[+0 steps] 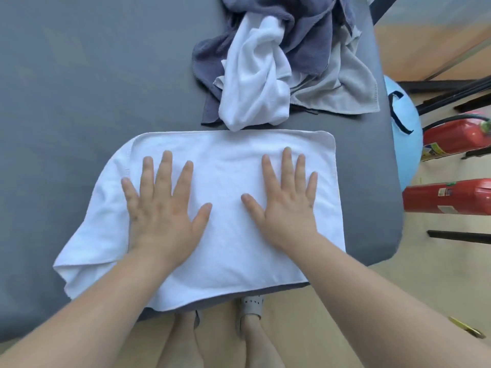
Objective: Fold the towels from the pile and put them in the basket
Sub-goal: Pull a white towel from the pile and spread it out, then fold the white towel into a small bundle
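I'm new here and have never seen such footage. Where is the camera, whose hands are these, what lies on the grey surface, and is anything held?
No machine here: a person wears one camera on the head, looking down at their own arms. The left hand and right hand lie flat, fingers spread, pressing a white towel on the grey table. Neither has a grip on anything. Beyond it sits the pile of unfolded towels: dark grey-blue, light grey and white. No basket is in view. Two red fire extinguishers lie on the floor at the right.
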`<state>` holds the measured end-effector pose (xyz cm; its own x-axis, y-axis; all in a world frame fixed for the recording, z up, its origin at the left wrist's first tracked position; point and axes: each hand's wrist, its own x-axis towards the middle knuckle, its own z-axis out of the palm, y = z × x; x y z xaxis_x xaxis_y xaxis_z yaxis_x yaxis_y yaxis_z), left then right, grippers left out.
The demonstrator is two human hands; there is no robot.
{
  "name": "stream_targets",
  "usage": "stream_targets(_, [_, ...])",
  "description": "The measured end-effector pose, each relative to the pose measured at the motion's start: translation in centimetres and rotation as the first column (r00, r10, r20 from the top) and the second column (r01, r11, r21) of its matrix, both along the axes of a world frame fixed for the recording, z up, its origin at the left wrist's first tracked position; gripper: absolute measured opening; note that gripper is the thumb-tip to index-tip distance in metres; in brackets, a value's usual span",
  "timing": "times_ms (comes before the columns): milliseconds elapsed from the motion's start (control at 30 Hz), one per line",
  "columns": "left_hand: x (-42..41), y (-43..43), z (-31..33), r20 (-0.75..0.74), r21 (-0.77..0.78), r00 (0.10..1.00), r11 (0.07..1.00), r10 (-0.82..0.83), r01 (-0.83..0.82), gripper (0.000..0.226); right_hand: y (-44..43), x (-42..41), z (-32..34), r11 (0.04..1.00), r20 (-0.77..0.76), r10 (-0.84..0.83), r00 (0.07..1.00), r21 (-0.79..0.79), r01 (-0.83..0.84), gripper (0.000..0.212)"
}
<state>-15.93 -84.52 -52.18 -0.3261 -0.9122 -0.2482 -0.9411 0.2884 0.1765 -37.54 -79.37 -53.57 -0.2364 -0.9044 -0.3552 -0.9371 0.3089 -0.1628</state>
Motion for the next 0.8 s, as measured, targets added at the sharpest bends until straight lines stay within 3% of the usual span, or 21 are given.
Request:
stream_targets(133, [2.0, -2.0, -2.0, 0.172, 0.027, 0.983, 0.997, 0.065, -0.071, 0.089, -2.8, -3.8, -0.9, 0.995, -0.042, -0.098, 0.994, -0.035, 0.097, 0.087])
stream_targets(300, [4.4, -4.7, -2.0, 0.188, 0.051, 0.981, 0.998, -0.037, 0.028, 0.094, -4.0, -6.2, -0.8, 0.994, -0.099, -0.102, 0.99, 0.018, 0.104, 0.097])
stream_targets(400, [6.2, -4.5, -1.3, 0.144, 0.017, 0.984, 0.995, -0.103, 0.102, 0.084, -4.2, -6.1, -0.6, 0.994, -0.131, -0.094, 0.987, 0.051, 0.101, 0.098])
stream_targets(533, [8.8, -2.3, 0.4, -0.026, -0.17, 0.998, 0.984, -0.064, 0.058, 0.063, -3.9, -4.3, 0.4, 0.99, -0.167, -0.133, 0.977, 0.031, 0.14, 0.091])
stream_targets(633, [11.0, 0.4, 1.4, -0.125, -0.273, 0.992, 0.96, 0.029, -0.063, 0.056, -2.4, 1.2, 2.0, 0.974, 0.019, -0.183, 0.983, -0.129, 0.184, 0.086])
stream_targets(700, [12.6, 2.0, 1.5, -0.142, -0.256, 0.981, 0.952, 0.133, -0.166, 0.06, -1.1, 6.5, 3.1, 0.974, 0.145, -0.061, 0.988, -0.207, 0.09, 0.081])
stream_targets(800, [14.8, 3.2, 1.1, -0.148, -0.178, 0.944, 0.931, 0.295, -0.319, 0.065, -0.5, 13.8, 2.7, 0.963, 0.119, 0.205, 0.972, -0.199, -0.179, 0.074])
